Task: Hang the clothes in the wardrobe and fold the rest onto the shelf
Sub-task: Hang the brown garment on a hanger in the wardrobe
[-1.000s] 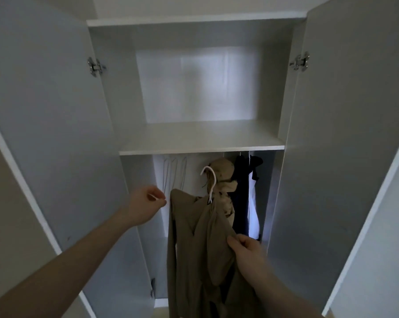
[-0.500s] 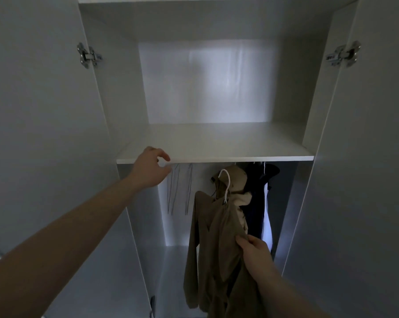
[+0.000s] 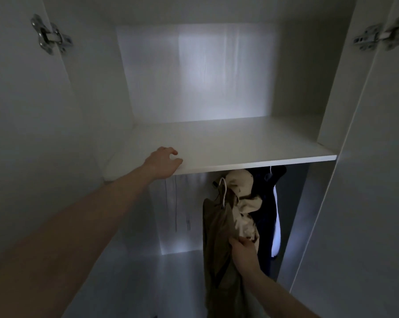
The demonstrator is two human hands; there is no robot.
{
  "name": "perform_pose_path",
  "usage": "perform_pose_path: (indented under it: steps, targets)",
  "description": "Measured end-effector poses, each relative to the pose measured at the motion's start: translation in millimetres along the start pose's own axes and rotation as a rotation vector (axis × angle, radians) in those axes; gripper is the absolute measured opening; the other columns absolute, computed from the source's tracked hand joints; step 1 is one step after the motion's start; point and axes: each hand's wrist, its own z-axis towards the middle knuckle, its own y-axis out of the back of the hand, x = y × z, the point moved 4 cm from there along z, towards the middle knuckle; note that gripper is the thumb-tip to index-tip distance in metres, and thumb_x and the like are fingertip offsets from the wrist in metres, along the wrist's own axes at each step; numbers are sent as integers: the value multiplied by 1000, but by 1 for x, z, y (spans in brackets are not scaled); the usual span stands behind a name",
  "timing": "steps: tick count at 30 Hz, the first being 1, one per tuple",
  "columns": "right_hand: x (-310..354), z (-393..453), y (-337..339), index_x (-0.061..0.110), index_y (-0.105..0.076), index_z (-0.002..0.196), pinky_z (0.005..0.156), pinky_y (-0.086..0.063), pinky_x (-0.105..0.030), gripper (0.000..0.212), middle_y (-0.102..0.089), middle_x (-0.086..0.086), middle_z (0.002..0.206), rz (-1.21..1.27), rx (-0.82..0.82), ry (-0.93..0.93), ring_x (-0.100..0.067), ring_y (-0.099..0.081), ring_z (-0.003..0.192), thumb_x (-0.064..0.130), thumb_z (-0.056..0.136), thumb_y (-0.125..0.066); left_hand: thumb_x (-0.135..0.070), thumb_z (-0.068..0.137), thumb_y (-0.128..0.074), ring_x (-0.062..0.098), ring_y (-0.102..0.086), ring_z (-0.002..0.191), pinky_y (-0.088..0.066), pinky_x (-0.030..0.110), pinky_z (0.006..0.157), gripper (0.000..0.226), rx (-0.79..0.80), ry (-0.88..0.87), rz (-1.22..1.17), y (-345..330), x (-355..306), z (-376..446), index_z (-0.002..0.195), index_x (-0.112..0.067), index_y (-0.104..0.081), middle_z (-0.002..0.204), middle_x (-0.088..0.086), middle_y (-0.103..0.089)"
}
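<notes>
I face an open white wardrobe. A khaki jacket [image 3: 219,230] on a white hanger [image 3: 223,188] hangs below the white shelf [image 3: 239,143]. My right hand [image 3: 244,251] grips the jacket's fabric at mid-height. My left hand [image 3: 162,162] rests on the shelf's front left edge with fingers loosely curled, holding nothing. Behind the jacket hang a cream garment [image 3: 245,203] and a dark garment [image 3: 268,193]. The rail is hidden by the shelf.
Both wardrobe doors stand open, left door [image 3: 21,134] and right door [image 3: 373,180], each with a metal hinge [image 3: 50,35]. Thin empty wire hangers [image 3: 175,203] hang at the left under the shelf. The wardrobe floor [image 3: 148,283] lies below.
The view moved closer into the wardrobe. My left hand rose from beside the jacket to the shelf edge. My right hand kept its grip on the jacket.
</notes>
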Motion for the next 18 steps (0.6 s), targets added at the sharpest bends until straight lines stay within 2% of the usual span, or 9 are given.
perform_pose_path:
  steps: [2,5,9,13,16,18]
  targets:
    - [0,17,-12,1,-70,107,64,-43,-27,24,-70,-11,96,6,-10,-2,-22,-64,88,16,104,-51,-53,94,-54,28,-44,140,-35,35,115,60,40,10,10,-7,4,6,145,-22,-52,157,9,-42]
    - [3,46,-25,3,-70,102,66,-48,-29,24,-71,-17,98,18,-34,-18,-26,-65,89,17,103,-51,-50,101,-50,29,-43,142,-34,34,116,58,66,12,57,-14,9,15,150,-19,-47,158,9,-42]
    - [17,86,-37,-1,-69,96,69,-48,-30,26,-69,-13,91,22,-98,-13,-27,-64,86,17,101,-51,-54,100,-49,26,-42,143,-33,34,118,62,70,-2,78,-17,7,31,152,-20,-45,160,5,-42]
    - [29,124,-45,10,-70,96,90,-55,-43,25,-70,-9,94,-19,-114,6,-29,-65,91,25,98,-51,-62,99,-42,25,-36,148,-27,41,122,68,81,-23,175,-26,-1,44,156,-26,-38,163,1,-36]
    - [35,154,-44,18,-68,85,89,-56,-45,20,-70,-9,90,-15,-137,30,-30,-66,89,25,96,-52,-65,99,-40,24,-32,150,-24,43,123,69,70,-30,189,-30,1,51,157,-27,-36,165,-1,-33]
    - [41,169,-44,14,-67,84,86,-55,-43,20,-70,-11,88,17,-142,42,-32,-66,89,21,96,-53,-70,94,-39,23,-32,150,-23,44,124,75,64,-26,191,-31,5,53,157,-29,-37,165,-3,-33]
